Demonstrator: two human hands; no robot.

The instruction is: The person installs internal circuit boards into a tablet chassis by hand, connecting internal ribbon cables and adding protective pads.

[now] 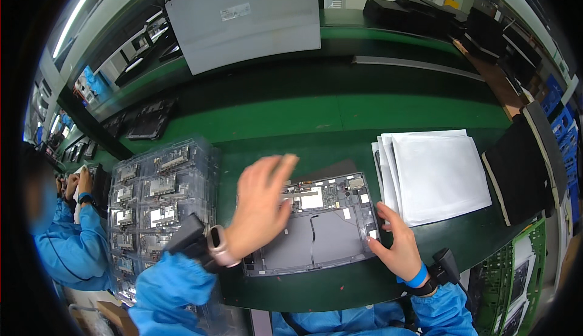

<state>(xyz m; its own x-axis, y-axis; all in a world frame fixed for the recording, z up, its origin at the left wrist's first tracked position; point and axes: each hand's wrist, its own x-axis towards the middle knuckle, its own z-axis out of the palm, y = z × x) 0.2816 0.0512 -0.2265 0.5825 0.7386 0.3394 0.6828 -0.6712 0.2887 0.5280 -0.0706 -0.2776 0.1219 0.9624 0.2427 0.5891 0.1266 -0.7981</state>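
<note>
In front of me on the green bench lies an opened grey laptop or tablet housing, with a circuit board along its far side and a black cable on its bare floor. My left hand, slightly blurred, hovers over the housing's left part with fingers stretched out. It hides what lies beneath it, and I see nothing held in it. Beside the housing's right edge is my right hand, thumb and fingers spread. Its thumb tip meets or nearly meets that edge.
Clear plastic trays of circuit boards stand at left, near a co-worker's blue sleeve. White sheets or envelopes are stacked at right, beside a black padded piece. A grey panel hangs ahead. A green rack stands lower right.
</note>
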